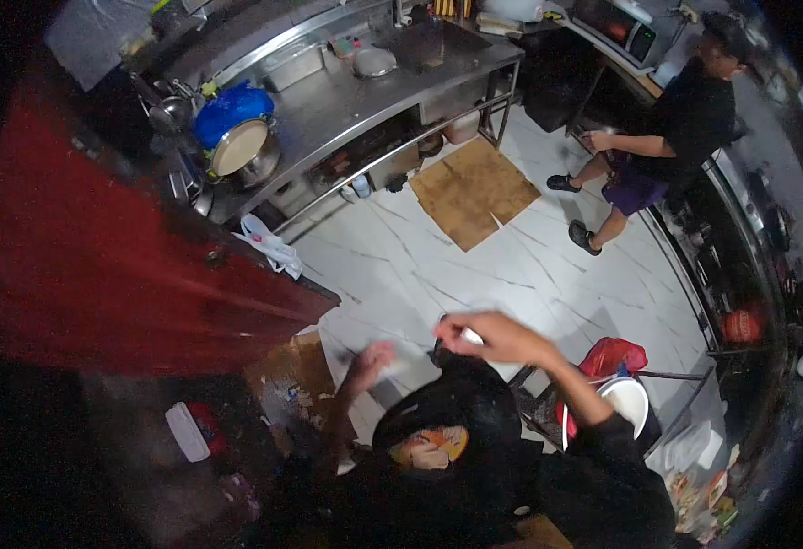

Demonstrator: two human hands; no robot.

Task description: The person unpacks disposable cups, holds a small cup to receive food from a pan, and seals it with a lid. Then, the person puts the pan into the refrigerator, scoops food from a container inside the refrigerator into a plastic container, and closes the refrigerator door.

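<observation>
My right hand (488,337) reaches forward over the floor, its fingers bent. Beside the curled fingers shows a small white patch, and a dark thing lies at the fingertips; I cannot make out either one. My left hand (371,363) is lower and further left, smeared by motion, so its fingers do not show clearly. A pale, blurred shape lies between the two hands, too indistinct to name. Below them is my dark shirt with an orange and yellow print (447,443).
A steel counter (355,101) along the back bears a blue basin (233,112) and a pot (253,156). Cardboard (474,194) lies on the tiled floor. A red door (145,247) stands left. On the right are a person (689,119) and a white bucket (625,403).
</observation>
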